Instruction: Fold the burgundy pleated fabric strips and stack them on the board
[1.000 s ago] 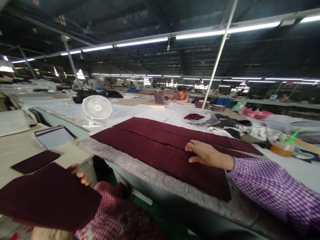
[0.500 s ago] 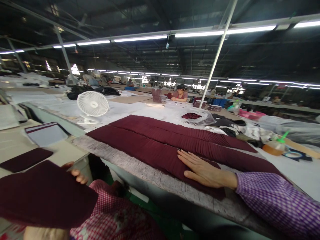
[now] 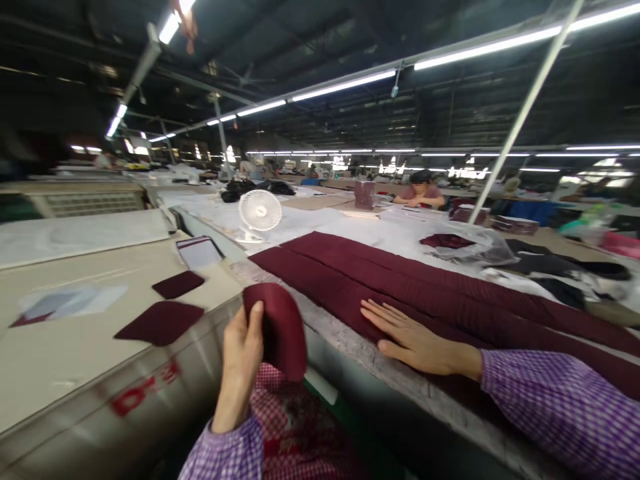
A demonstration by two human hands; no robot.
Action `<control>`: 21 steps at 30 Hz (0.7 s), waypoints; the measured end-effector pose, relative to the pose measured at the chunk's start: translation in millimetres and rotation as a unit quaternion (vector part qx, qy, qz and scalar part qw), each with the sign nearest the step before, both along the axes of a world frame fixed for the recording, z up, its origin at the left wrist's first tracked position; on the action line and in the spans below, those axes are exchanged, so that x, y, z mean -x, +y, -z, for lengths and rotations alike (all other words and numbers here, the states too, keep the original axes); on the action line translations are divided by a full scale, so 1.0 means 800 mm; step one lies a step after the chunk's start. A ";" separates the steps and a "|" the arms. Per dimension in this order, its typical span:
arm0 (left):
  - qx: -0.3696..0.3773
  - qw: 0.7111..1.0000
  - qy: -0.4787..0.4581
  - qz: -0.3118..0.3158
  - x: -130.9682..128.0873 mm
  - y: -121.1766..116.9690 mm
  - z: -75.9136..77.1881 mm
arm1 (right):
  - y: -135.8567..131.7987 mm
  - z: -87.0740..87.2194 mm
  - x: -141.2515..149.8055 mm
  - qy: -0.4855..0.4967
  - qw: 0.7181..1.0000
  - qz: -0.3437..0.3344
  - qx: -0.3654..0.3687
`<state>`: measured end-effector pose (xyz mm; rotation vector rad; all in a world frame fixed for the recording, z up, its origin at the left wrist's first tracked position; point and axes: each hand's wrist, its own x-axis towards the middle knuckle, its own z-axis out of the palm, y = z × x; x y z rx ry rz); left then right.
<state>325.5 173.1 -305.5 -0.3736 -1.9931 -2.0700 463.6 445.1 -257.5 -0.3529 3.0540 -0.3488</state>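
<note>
Beside the white fan (image 3: 259, 212), long maroon fabric strips (image 3: 400, 280) lie on the surface (image 3: 345, 337). Your right hand (image 3: 417, 337) rests flat there, fingers open. Your left hand (image 3: 243, 357) grips a curled maroon fabric piece (image 3: 280, 327).

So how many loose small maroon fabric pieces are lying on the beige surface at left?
2: a near piece by the front edge, and a smaller far piece behind it. A third, bent, is in the left hand, not on the surface. Others may be hidden.
</note>
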 end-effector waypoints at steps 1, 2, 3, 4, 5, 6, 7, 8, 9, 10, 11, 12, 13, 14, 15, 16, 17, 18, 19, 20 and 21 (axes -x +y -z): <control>0.002 1.000 0.000 0.008 -0.002 0.001 -0.001 | 0.004 -0.006 -0.001 -0.001 0.998 0.019 0.066; -0.001 1.000 -0.001 0.015 -0.003 0.001 -0.003 | 0.009 -0.012 -0.005 0.003 0.990 0.049 0.130; -0.007 1.000 -0.003 0.023 -0.003 -0.001 -0.006 | 0.014 -0.017 -0.011 0.010 0.984 0.071 0.166; -0.015 0.999 -0.005 0.030 -0.004 -0.002 -0.008 | 0.020 -0.021 -0.020 0.024 0.981 0.084 0.173; -0.025 0.999 -0.008 0.035 -0.004 -0.005 -0.010 | 0.026 -0.022 -0.030 0.037 0.984 0.079 0.154; -0.037 0.998 -0.011 0.040 -0.005 -0.007 -0.011 | 0.032 -0.019 -0.040 0.055 0.987 0.071 0.132; -0.048 0.998 -0.014 0.043 -0.006 -0.010 -0.013 | 0.038 -0.012 -0.051 0.063 0.989 0.083 0.102; -0.060 0.997 -0.018 0.047 -0.007 -0.011 -0.014 | 0.044 -0.002 -0.061 0.091 0.989 0.099 0.066; -0.072 0.996 -0.022 0.051 -0.009 -0.012 -0.015 | 0.050 0.009 -0.069 0.112 0.987 0.113 0.027; -0.084 0.995 -0.025 0.056 -0.011 -0.013 -0.016 | 0.055 0.020 -0.074 0.075 0.990 0.121 0.002; -0.095 0.993 -0.028 0.063 -0.013 -0.013 -0.018 | 0.059 0.028 -0.078 0.044 0.990 0.130 -0.010; -0.105 0.992 -0.030 0.069 -0.016 -0.013 -0.020 | 0.062 0.031 -0.078 0.024 0.989 0.145 -0.004; -0.114 0.990 -0.031 0.074 -0.018 -0.013 -0.023 | 0.062 0.028 -0.077 0.014 0.987 0.158 0.014; -0.119 0.989 -0.031 0.080 -0.021 -0.013 -0.025 | 0.058 0.019 -0.073 0.027 0.985 0.169 0.037; -0.123 0.988 -0.031 0.085 -0.024 -0.013 -0.028 | 0.050 0.003 -0.068 0.053 0.981 0.175 0.061; -0.125 0.988 -0.030 0.089 -0.027 -0.013 -0.031 | 0.038 -0.017 -0.062 0.099 0.976 0.174 0.080; -0.128 0.987 -0.029 0.093 -0.031 -0.013 -0.034 | 0.021 -0.040 -0.055 0.132 0.975 0.159 0.076; -0.132 0.986 -0.029 0.096 -0.035 -0.012 -0.037 | 0.001 -0.064 -0.049 0.155 0.976 0.134 0.078; -0.136 0.985 -0.031 0.099 -0.039 -0.011 -0.040 | -0.021 -0.086 -0.042 0.165 0.978 0.092 0.086; -0.141 0.984 -0.036 0.106 -0.044 -0.010 -0.043 | -0.044 -0.104 -0.034 0.178 0.978 0.053 0.095; -0.148 0.981 -0.044 0.115 -0.049 -0.008 -0.047 | -0.066 -0.118 -0.026 0.189 0.977 0.008 0.102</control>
